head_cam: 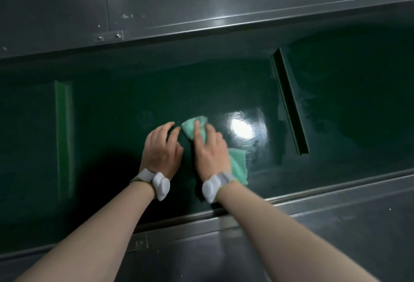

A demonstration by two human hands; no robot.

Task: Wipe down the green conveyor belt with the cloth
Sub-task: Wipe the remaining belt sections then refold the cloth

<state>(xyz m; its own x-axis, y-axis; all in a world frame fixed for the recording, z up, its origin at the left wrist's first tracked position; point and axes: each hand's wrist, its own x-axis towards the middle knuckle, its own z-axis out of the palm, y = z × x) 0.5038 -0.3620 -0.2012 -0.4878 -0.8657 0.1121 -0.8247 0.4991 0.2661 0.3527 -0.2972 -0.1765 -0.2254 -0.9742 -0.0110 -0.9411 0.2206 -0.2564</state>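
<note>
The dark green conveyor belt point(116, 111) runs left to right between grey metal side walls. A light green cloth point(238, 165) lies flat on the belt near its middle. My right hand point(210, 149) presses flat on the cloth with straight fingers, and cloth shows beyond the fingertips and to the right of the wrist. My left hand point(162, 147) rests flat on the bare belt just left of the cloth, fingers spread. Both wrists wear white bands.
Two raised green cleats cross the belt: one at the left point(63, 138) and one at the right point(290, 102). A grey metal wall point(179, 1) rises behind the belt, and a grey metal rail point(313, 194) edges the near side. A light glare point(243, 128) shines on the wet belt.
</note>
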